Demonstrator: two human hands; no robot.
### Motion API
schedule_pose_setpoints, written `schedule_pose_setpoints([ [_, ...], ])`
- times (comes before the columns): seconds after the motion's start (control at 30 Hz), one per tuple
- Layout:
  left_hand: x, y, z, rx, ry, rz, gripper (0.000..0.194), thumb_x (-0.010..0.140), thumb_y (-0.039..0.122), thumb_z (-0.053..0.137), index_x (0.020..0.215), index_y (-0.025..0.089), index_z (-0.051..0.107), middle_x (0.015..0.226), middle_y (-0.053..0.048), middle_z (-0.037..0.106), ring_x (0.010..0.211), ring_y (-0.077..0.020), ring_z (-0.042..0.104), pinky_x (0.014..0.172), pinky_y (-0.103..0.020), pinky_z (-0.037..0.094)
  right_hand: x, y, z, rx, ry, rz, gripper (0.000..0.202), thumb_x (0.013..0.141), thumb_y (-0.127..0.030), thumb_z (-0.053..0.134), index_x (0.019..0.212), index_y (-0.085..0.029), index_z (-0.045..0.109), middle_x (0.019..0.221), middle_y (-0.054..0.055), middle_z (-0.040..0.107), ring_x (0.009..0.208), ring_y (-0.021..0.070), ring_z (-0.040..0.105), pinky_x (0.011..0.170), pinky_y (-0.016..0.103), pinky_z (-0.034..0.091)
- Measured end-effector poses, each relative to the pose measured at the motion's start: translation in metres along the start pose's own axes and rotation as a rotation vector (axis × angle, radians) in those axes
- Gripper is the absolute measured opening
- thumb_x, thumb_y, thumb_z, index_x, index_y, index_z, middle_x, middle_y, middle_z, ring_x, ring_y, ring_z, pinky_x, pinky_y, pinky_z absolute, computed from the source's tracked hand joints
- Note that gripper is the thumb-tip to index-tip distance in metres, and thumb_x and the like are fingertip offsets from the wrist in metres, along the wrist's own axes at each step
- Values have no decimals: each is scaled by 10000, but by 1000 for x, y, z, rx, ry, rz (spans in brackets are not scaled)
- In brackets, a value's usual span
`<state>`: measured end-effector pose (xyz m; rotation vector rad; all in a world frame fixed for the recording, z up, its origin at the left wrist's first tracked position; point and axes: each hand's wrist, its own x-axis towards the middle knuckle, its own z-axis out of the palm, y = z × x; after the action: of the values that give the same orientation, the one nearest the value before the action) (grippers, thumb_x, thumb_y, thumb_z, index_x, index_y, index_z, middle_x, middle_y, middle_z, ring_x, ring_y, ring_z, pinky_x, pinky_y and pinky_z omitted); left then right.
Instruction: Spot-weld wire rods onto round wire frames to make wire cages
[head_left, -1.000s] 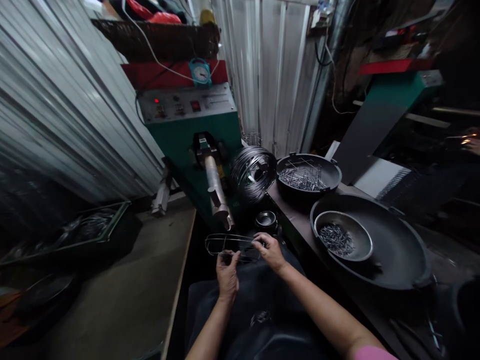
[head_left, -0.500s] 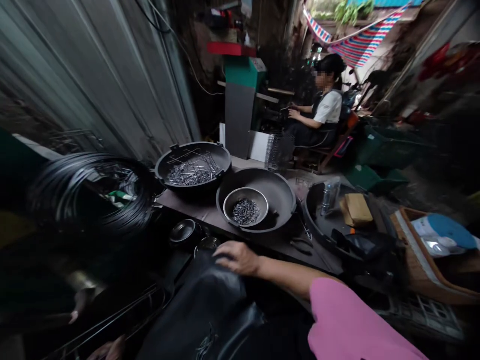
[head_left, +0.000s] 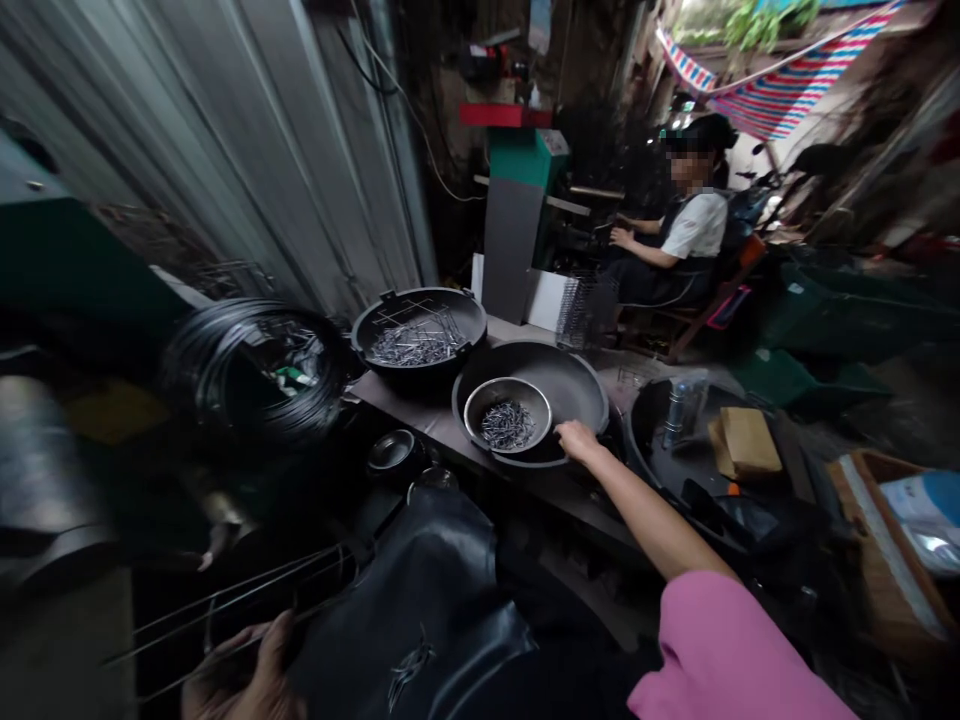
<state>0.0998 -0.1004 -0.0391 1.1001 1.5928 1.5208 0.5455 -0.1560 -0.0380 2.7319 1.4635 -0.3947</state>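
Note:
My left hand point(head_left: 244, 670) is at the lower left, its fingers closed round a long wire frame point(head_left: 225, 600) of thin metal rods. Reaching forward, my right hand point(head_left: 579, 440) is over the near right rim of a wide dark pan point(head_left: 577, 385). Its fingers are curled together; whatever they hold, if anything, is hidden. Just left of that hand, a smaller metal bowl point(head_left: 472, 420) sits inside the pan with many short metal pieces point(head_left: 508, 426) in it. A few more bits of bent wire point(head_left: 410, 672) lie on the black apron point(head_left: 427, 570) over my lap.
Another dark pan point(head_left: 360, 335) holds longer wire rods. A wire coil point(head_left: 202, 370) stands left, two small round dishes point(head_left: 391, 452) nearer. Right are a black tray point(head_left: 652, 460) with a cardboard box point(head_left: 748, 440) and a wooden crate point(head_left: 877, 540). A seated person point(head_left: 694, 225) works behind.
My right hand has moved from the apron forward and right to the pan, its fingers now curled. My left hand has come further into view with the wire frame. The whole view has shifted.

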Motion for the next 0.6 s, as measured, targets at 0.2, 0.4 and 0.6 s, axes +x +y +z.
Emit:
schedule_pose_setpoints([
  [0.2, -6, 23, 8, -86, 86, -112, 402, 514, 396, 770, 778, 180, 557, 711, 13, 559, 516, -105, 471, 400, -210, 330, 30, -16, -16, -88, -144, 7, 72, 770, -165, 639, 798, -99, 649, 872, 107, 682, 859, 204, 635, 772, 344, 483],
  [0.4, 9, 12, 19, -139, 111, -18, 394, 485, 362, 781, 723, 161, 540, 679, 32, 545, 623, -100, 505, 603, -237, 427, -18, 9, -57, 4, 42, -103, 185, 799, -144, 551, 970, -125, 622, 967, 166, 668, 939, 269, 622, 787, 366, 458],
  [0.6, -4, 10, 41, -369, 2, -29, 381, 519, 316, 783, 766, 168, 534, 701, 39, 537, 655, -87, 508, 663, -228, 429, -55, -111, -47, 1288, 219, -500, 354, 714, -367, 661, 1008, -181, 597, 885, 53, 681, 776, 192, 642, 709, 314, 511],
])
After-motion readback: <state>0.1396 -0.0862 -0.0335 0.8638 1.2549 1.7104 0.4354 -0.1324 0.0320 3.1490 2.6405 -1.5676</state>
